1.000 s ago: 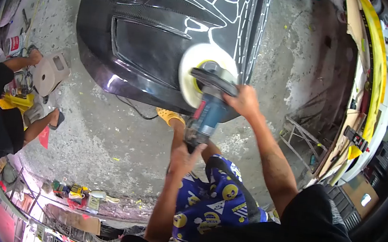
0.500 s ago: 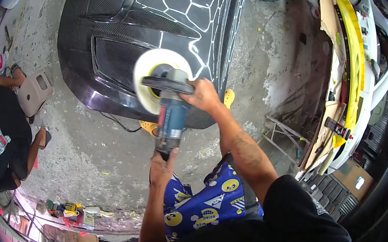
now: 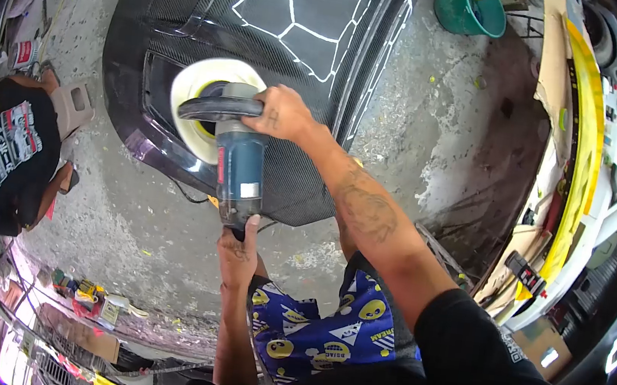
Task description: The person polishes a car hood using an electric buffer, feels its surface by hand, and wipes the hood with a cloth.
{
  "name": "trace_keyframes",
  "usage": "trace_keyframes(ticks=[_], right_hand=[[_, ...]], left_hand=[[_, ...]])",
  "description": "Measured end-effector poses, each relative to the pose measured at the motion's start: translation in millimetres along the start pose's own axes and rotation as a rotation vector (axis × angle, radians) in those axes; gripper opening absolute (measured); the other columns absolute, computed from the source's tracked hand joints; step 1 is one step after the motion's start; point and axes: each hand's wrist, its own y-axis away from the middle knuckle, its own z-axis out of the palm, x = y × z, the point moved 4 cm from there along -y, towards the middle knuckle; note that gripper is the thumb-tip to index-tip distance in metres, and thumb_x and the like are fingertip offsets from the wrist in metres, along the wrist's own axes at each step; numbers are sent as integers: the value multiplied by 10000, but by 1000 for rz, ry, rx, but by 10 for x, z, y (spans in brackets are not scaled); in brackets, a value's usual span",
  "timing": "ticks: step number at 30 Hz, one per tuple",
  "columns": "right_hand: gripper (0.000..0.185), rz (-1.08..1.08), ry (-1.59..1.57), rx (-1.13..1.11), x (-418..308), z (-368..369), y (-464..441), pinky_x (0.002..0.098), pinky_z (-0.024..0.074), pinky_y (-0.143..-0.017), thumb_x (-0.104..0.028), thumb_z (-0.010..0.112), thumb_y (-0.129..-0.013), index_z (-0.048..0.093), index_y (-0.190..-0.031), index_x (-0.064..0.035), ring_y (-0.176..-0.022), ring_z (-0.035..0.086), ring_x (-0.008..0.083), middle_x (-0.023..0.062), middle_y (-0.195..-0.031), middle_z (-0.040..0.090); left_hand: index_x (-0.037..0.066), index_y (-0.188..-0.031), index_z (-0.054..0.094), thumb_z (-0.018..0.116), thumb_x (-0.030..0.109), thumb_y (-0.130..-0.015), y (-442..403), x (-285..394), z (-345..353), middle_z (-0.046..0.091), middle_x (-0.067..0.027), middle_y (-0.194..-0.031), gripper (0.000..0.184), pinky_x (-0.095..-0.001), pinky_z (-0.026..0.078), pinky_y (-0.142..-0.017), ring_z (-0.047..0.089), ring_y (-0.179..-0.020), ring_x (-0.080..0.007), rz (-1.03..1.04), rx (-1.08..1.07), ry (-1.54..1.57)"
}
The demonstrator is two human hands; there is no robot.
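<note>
A blue and black power polisher point(image 3: 242, 164) with a round white pad point(image 3: 196, 142) lies against a black carbon-patterned hood point(image 3: 281, 166). My right hand point(image 3: 283, 112) is closed round the black front handle, at the right of the pad. My left hand point(image 3: 238, 254) grips the rear end of the polisher, nearest my body. The pad is over the hood's recessed vent area, near its lower left edge. Bright hexagonal light reflections show on the glossy surface above the pad.
At the left, another person point(image 3: 9, 151) crouches by a beige stool point(image 3: 72, 108). A green bucket point(image 3: 469, 13) stands at the upper right. Yellow and white car panels point(image 3: 583, 155) line the right side. Small items point(image 3: 89, 297) lie at the lower left; a cable runs under the hood.
The polisher and both my hands have moved left across the hood, from its right part to the vent area. The crouching person has bent further forward. The camera view has shifted.
</note>
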Motion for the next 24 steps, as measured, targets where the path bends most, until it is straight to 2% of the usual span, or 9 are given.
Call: trace_keyframes(ticks=[3,6,9,12,15,16,19,22,24], right_hand=[[367,-79,63,-11,-71,5,-76,453,539,-704,-362,771,-738,739,-816,-5,-679,672,390,213,-668,656],[351,13,230,-95,229,-136,427,449,537,-729,-382,775,-741,748,-810,-39,-755,674,391,187,-675,669],[320,77,73,-56,403,-302,895,459,538,-688,-328,772,-728,757,-842,-28,-682,678,382,201,-678,669],[316,119,85,-28,333,-284,801,459,528,-634,-307,770,-721,738,-799,-2,-652,675,380,218,-669,657],[332,74,78,-100,175,-202,297,445,512,-594,-309,770,-721,707,-726,18,-617,663,372,218,-626,631],[347,2,35,-71,72,-178,113,440,503,-583,-317,773,-722,692,-697,20,-592,654,363,212,-609,620],[394,-170,-42,-11,-107,-42,-472,426,483,-558,-350,772,-738,667,-655,21,-546,635,331,197,-578,596],[453,-189,-40,-90,-158,120,-1112,419,522,-615,-402,770,-743,691,-743,44,-612,674,326,226,-648,646],[487,-113,-22,-96,-351,100,-1369,399,554,-683,-415,773,-736,713,-817,62,-681,705,330,249,-715,682]], left_hand=[[-99,-1155,618,681,470,-936,100,21,99,692,-271,-965,613,-412,515,-810,689,-903,-375,-141,-10,0],[-102,-1102,621,681,512,-920,395,-6,353,686,-274,-890,643,-428,528,-755,705,-844,-373,107,79,-27],[-115,-1012,612,709,534,-892,605,398,367,680,-241,-743,667,-400,539,-627,722,-703,-348,88,13,-52],[-140,-932,582,730,495,-890,607,53,459,666,-238,-703,653,-375,535,-613,719,-679,-318,-97,-107,77],[-98,-1065,646,672,454,-942,337,178,188,687,-276,-875,566,-430,520,-761,702,-837,-360,-187,-146,-49],[-112,-1068,644,655,481,-949,230,341,62,681,-286,-868,605,-438,519,-767,700,-849,-372,-71,-35,-30],[-126,-1040,646,629,509,-957,-79,524,-238,674,-295,-861,641,-447,513,-762,691,-843,-387,-29,45,-62],[-141,-1012,649,603,536,-965,-422,621,-517,667,-303,-853,680,-457,507,-757,682,-836,-402,-1,112,-86],[-98,-1067,664,639,530,-947,-632,766,-697,702,-275,-919,640,-436,529,-810,699,-910,-422,-74,4,-64]])
